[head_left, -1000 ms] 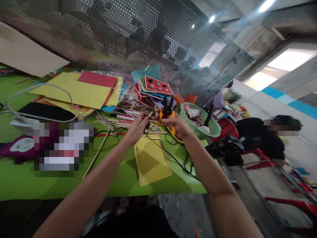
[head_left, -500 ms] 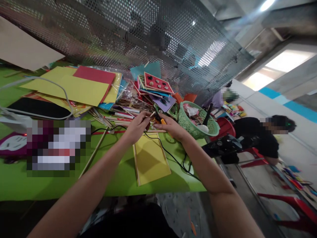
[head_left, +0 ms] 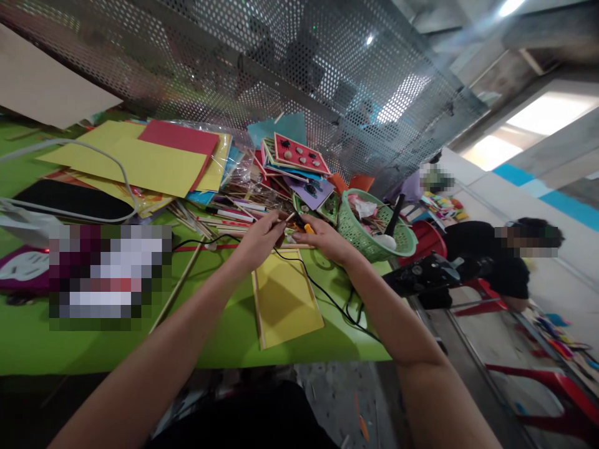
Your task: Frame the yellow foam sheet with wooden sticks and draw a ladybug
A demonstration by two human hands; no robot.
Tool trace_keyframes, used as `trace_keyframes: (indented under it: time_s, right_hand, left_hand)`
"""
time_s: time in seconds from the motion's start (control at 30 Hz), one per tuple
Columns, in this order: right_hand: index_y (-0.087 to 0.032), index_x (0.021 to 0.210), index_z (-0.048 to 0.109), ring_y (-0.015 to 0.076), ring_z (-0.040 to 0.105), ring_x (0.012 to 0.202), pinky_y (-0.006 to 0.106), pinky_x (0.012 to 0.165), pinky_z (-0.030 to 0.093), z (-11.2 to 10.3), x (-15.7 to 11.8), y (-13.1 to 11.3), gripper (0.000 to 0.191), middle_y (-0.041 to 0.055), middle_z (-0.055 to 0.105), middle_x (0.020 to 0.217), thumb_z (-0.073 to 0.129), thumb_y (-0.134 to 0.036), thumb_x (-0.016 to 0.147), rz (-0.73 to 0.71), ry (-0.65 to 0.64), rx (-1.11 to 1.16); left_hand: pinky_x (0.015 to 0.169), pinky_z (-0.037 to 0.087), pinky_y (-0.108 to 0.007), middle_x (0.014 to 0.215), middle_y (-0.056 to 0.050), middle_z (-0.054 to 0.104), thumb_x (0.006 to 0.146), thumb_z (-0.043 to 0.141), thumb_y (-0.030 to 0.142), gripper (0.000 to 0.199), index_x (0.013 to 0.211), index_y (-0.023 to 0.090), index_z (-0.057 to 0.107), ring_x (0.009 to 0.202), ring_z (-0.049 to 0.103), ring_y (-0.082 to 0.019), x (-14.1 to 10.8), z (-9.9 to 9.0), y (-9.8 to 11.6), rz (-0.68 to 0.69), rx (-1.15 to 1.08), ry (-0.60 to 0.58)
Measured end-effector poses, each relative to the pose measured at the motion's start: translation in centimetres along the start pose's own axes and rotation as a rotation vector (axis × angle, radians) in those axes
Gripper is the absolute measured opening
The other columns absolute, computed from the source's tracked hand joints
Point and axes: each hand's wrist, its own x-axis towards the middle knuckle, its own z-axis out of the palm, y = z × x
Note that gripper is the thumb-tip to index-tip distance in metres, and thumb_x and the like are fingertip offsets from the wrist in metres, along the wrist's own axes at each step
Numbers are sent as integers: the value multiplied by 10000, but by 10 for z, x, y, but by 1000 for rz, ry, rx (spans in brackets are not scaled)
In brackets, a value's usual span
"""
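Hands (head_left: 261, 239) hold a stick (head_left: 291, 217) and orange-handled pliers (head_left: 307, 229); white item (head_left: 133, 259) pixelated, unreadable

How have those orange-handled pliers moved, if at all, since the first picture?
Yes: against the green basket, the orange-handled pliers have shifted left, away from it, and their jaws have dipped toward the left hand.

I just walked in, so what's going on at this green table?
A person's left hand holds a thin stick, while the right hand grips orange-handled pliers at its end. Whether they bite into it is too small to tell. A yellow card lies nearer the person on the green table; a green basket stands to the right.
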Motion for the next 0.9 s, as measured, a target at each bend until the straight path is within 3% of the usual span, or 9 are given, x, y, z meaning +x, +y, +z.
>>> trace_keyframes:
  time_s: [0.13, 0.23, 0.47, 0.63, 0.77, 0.9]
  right_hand:
    - [-201, 1309, 700, 305, 651, 1169, 451, 1072, 485, 2, 0, 2, 514, 76, 742, 1242, 699, -463, 867, -12, 4, 0]
    - [-188, 1310, 703, 291, 644, 1101, 423, 993, 512, 3, 1, 2, 515, 75, 741, 1192, 690, -439, 860, -22, 4, 2]
    - [-185, 1207, 746, 249, 616, 992, 351, 898, 491, 7, 4, 8, 440, 34, 724, 1039, 676, -346, 804, -55, 23, -16]
    - [-176, 1102, 747, 233, 604, 910, 318, 796, 485, 18, 8, 19, 377, 22, 676, 907, 640, -358, 790, -77, 115, 14]
    - [-181, 1048, 722, 226, 603, 865, 329, 785, 487, 17, 12, 26, 329, 21, 658, 856, 614, -397, 824, -46, 103, -6]
    - [-201, 1140, 687, 246, 631, 926, 371, 872, 502, 2, 21, 25, 374, 49, 721, 1000, 634, -462, 877, -13, 136, -106]
  left_hand:
    - [546, 333, -245, 629, 44, 494, 984, 516, 240, 122, 934, 197, 618, 564, 438, -124, 0, 0, -1, 0, 9, -17]
    - [552, 342, -248, 639, 36, 502, 979, 523, 244, 125, 923, 196, 623, 572, 443, -128, 0, -1, -1, 4, 22, -14]
    - [552, 336, -256, 642, 34, 503, 959, 527, 185, 139, 843, 200, 601, 575, 436, -126, 2, 0, 1, -10, 40, 10]
    - [553, 326, -261, 592, 40, 500, 955, 560, 160, 211, 749, 207, 554, 558, 440, -125, 3, 0, -1, -27, 55, 38]
    - [559, 347, -255, 588, 38, 527, 953, 585, 169, 222, 735, 203, 565, 562, 464, -123, 4, -5, -3, -36, 51, 96]
    - [567, 367, -246, 629, 29, 569, 1001, 555, 239, 192, 812, 214, 574, 581, 483, -121, 7, -18, -1, -25, 22, 244]
